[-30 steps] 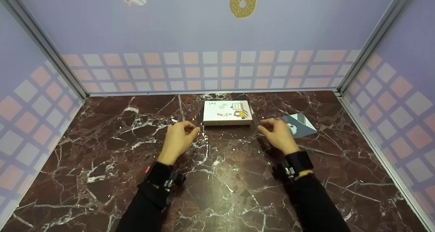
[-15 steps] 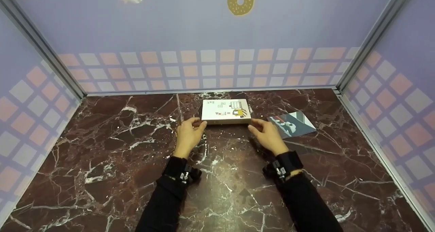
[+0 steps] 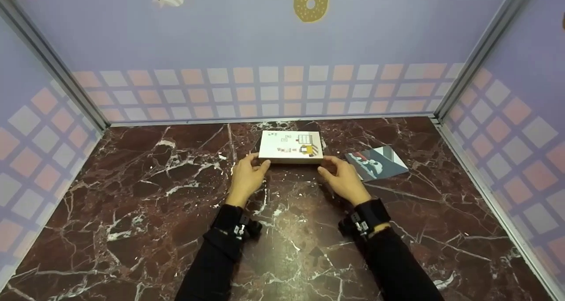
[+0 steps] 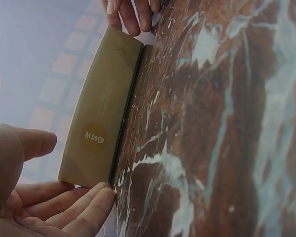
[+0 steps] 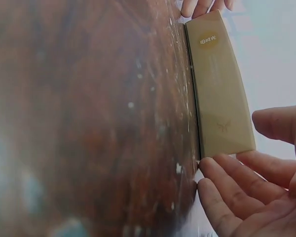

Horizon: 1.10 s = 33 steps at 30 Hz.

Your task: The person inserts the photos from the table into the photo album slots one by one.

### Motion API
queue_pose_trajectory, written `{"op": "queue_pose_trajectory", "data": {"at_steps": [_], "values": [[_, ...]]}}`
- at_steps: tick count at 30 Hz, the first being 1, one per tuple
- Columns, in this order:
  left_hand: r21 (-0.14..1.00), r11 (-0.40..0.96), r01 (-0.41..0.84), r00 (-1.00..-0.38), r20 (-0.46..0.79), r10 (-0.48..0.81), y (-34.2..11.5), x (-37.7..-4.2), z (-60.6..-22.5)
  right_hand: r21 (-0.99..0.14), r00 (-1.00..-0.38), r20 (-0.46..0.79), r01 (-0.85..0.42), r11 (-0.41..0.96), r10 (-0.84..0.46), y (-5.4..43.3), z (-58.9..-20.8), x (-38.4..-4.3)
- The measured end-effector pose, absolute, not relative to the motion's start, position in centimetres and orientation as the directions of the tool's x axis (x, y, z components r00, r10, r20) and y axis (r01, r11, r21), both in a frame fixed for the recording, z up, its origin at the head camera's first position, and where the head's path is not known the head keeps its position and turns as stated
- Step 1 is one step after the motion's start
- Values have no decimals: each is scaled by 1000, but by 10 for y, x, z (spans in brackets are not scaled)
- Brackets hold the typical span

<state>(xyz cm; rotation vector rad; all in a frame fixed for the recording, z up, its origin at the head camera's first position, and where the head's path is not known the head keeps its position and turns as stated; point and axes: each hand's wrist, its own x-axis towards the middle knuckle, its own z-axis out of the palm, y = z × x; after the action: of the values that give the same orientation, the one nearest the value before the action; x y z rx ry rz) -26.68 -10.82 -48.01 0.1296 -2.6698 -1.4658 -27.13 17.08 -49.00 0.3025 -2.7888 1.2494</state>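
Observation:
A flat box with a white illustrated top lies on the table at the far middle. Its tan side bears a round label in the left wrist view. My left hand is at the box's left end, fingertips right at its lower corner and thumb held apart. At the opposite end is my right hand; its extended fingers meet the box's end, while the thumb stands off from it. The far parts of both hands' fingers are partly hidden behind the box in the head view.
A blue picture card with a white animal on it lies just right of my right hand. Behind the box rises a purple wall with pink and white squares. The table is dark red marble, with side walls left and right.
Both hands have moved inward to the two ends of the box, the left one going right and the right one going left. More of the picture card is uncovered now.

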Motion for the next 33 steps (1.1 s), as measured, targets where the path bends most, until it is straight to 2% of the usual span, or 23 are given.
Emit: {"op": "queue_pose_trajectory", "data": {"at_steps": [9,16,26,33], "values": [[853,519,-52,-992,15,-124,-115,-264,-480,-703,-966,161,-256,664,-202,169,-488,-258],[854,515,-75,-988,6,-153,-120,-261,-480,-687,-940,152,-322,651,-305,161,-483,-245],[831,551,-70,-986,26,-165,-121,-259,-483,-649,-850,125,-460,605,-512,145,-477,-220],[835,543,-90,-985,6,-173,-119,-261,-482,-674,-780,85,-503,541,-620,132,-473,-208]]}}
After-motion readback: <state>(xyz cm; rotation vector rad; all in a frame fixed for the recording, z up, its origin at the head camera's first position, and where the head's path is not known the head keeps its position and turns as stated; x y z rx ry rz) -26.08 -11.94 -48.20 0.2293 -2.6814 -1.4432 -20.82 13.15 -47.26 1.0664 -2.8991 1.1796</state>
